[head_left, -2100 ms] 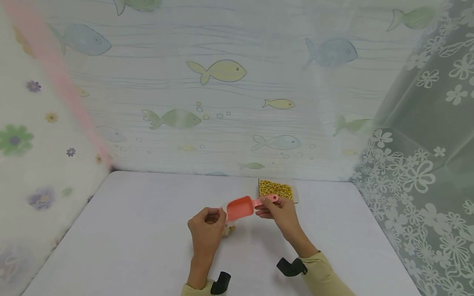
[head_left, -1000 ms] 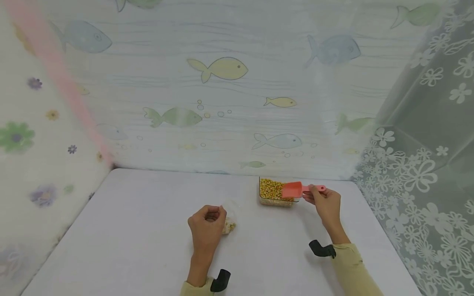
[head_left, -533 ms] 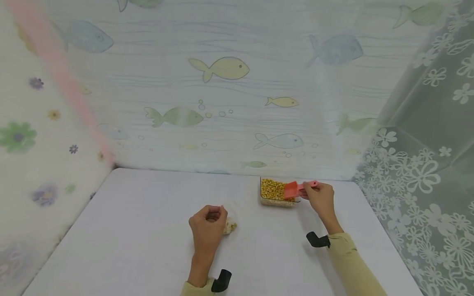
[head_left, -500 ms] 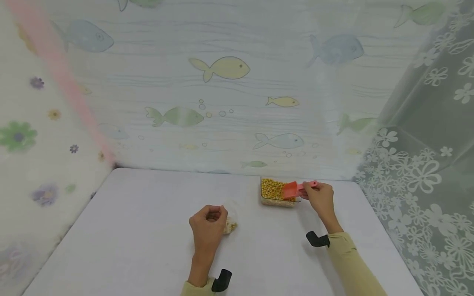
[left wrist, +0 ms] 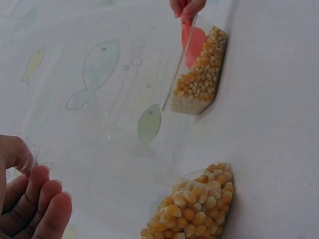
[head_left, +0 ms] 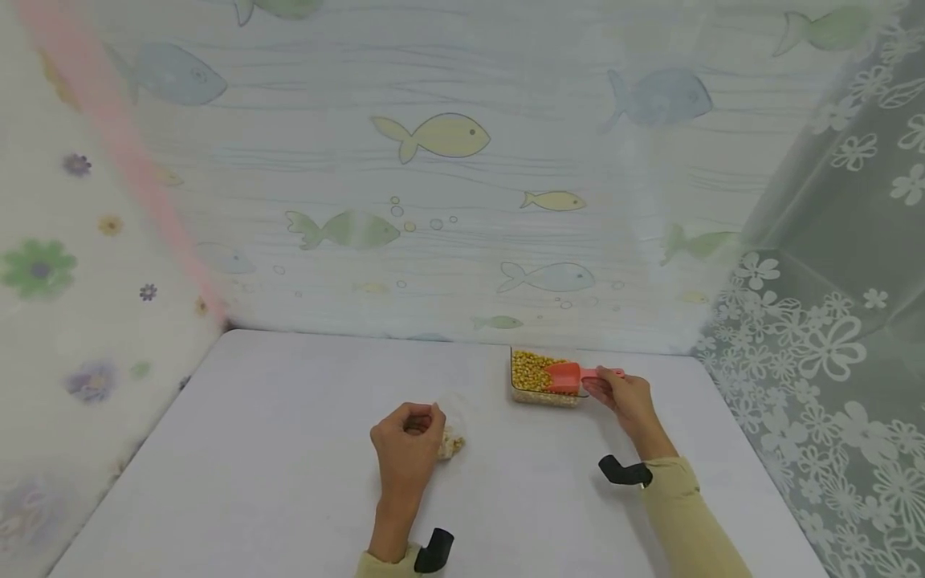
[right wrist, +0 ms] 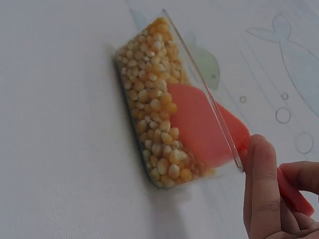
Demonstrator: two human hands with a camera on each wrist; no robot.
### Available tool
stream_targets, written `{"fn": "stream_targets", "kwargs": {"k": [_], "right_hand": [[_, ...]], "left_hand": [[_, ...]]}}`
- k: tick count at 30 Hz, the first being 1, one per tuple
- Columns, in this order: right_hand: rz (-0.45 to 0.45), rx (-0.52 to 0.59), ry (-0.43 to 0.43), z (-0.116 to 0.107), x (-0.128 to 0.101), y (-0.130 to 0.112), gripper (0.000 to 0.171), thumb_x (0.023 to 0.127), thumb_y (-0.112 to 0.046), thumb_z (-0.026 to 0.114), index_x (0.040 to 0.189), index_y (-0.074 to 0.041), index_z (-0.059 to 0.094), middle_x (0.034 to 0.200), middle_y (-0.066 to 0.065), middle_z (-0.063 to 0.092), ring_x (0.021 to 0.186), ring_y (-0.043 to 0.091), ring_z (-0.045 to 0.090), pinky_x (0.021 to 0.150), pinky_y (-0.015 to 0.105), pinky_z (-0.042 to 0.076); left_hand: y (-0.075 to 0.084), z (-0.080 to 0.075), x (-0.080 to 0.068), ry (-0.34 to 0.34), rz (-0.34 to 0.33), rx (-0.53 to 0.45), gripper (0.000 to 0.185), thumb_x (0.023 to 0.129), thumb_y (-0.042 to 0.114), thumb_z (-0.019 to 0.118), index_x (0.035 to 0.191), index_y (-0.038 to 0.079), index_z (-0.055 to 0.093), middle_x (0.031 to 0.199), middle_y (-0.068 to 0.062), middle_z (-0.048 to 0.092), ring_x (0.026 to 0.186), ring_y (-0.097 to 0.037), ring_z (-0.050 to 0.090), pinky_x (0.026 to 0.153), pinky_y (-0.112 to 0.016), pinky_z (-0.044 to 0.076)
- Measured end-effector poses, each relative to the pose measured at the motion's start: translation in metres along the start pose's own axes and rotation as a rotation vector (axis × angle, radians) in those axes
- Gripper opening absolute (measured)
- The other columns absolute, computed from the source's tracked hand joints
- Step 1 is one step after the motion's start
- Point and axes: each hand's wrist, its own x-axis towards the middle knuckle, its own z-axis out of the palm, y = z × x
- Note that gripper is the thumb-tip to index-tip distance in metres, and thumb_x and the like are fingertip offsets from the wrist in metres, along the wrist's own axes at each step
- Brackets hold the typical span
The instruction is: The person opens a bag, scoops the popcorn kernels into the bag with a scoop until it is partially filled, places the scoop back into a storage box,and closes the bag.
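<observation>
Scoop (head_left: pixel 565 377), red, short-handled: blade inside the clear container (head_left: pixel 542 397), its front edge among the yellow kernels (head_left: pixel 530 369), handle passing over the rim on the side toward the table's right edge. Holder: right hand (head_left: pixel 625 401), pinching that handle between thumb and fingers. Handling, as judged: light, fairly stiff, smooth, unlikely to break; best taken by the handle and kept level when loaded, since kernels would roll off the open front. Container: rectangular, near the far edge of the white table (head_left: pixel 289 449), right of its middle; probably rigid, slick and weighty with its fill; its upright walls hem in the blade, and the rim stands in the way of a low handle. Bag (head_left: pixel 454 409), clear and thin: nearer the person than the container and to its left, kernels (left wrist: pixel 192 209) gathered at its bottom; likely limp and slippery, best held by the upper film. Holder: left hand (head_left: pixel 408 441), thumb and fingertips pinching that film. How wide the mouth gapes cannot be told. Surroundings: fish-printed backdrop (head_left: pixel 462 241) beyond the far edge; black bent piece (head_left: pixel 625 471) at the right cuff, another (head_left: pixel 434 551) at the left.
</observation>
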Motion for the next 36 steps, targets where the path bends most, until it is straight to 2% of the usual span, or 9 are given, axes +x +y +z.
{"fn": "stream_targets", "kwargs": {"k": [7,10,14,19,32,36], "right_hand": [[0.007,0.014,-0.054,0.004,-0.006,0.001,0.032,0.106,-0.015,0.055,0.126,0.009,0.052,0.08,-0.003,0.075,0.08,0.004,0.073,0.08,0.018,0.058],[0.028,0.052,-0.064,0.005,-0.007,0.002,0.025,0.105,-0.015,0.055,0.121,0.005,0.054,0.08,-0.002,0.075,0.08,0.005,0.074,0.08,0.018,0.058],[0.071,0.149,-0.099,0.005,-0.01,0.002,0.011,0.105,-0.011,0.054,0.105,-0.002,0.061,0.081,0.001,0.076,0.081,0.007,0.074,0.08,0.019,0.058],[0.119,0.229,-0.142,0.004,-0.015,0.001,0.023,0.106,-0.009,0.052,0.091,-0.009,0.069,0.083,0.003,0.076,0.082,0.008,0.074,0.08,0.019,0.058],[0.194,0.474,-0.2,-0.004,-0.014,0.012,0.031,0.108,-0.008,0.045,0.09,-0.007,0.07,0.084,0.007,0.076,0.082,0.012,0.075,0.081,0.019,0.058],[0.204,0.528,-0.182,-0.005,-0.012,0.016,0.03,0.108,-0.009,0.047,0.089,-0.008,0.07,0.083,0.007,0.075,0.081,0.012,0.075,0.079,0.019,0.058]], "left_hand": [[-0.001,0.0,0.0,-0.002,-0.006,-0.006,0.018,0.082,-0.007,0.076,0.069,0.006,0.071,0.059,-0.001,0.063,0.051,-0.009,0.058,0.051,-0.02,0.051],[-0.001,0.0,0.0,0.003,0.01,-0.005,0.018,0.081,-0.008,0.076,0.07,0.006,0.072,0.058,-0.001,0.063,0.051,-0.008,0.058,0.05,-0.02,0.051],[-0.001,0.0,0.0,0.003,0.014,-0.009,0.017,0.081,-0.008,0.076,0.071,0.005,0.072,0.059,-0.001,0.063,0.051,-0.009,0.058,0.05,-0.02,0.051],[0.001,-0.001,0.0,0.002,0.006,-0.005,0.016,0.082,-0.006,0.076,0.071,0.005,0.072,0.059,-0.002,0.064,0.051,-0.009,0.059,0.05,-0.02,0.052],[0.0,-0.001,-0.001,-0.004,0.008,-0.004,0.016,0.082,-0.006,0.076,0.071,0.005,0.071,0.06,-0.001,0.063,0.051,-0.008,0.059,0.051,-0.02,0.052],[-0.001,-0.001,0.0,-0.004,0.014,-0.006,0.017,0.082,-0.006,0.076,0.07,0.006,0.071,0.059,-0.001,0.063,0.051,-0.008,0.058,0.05,-0.02,0.051]]}}
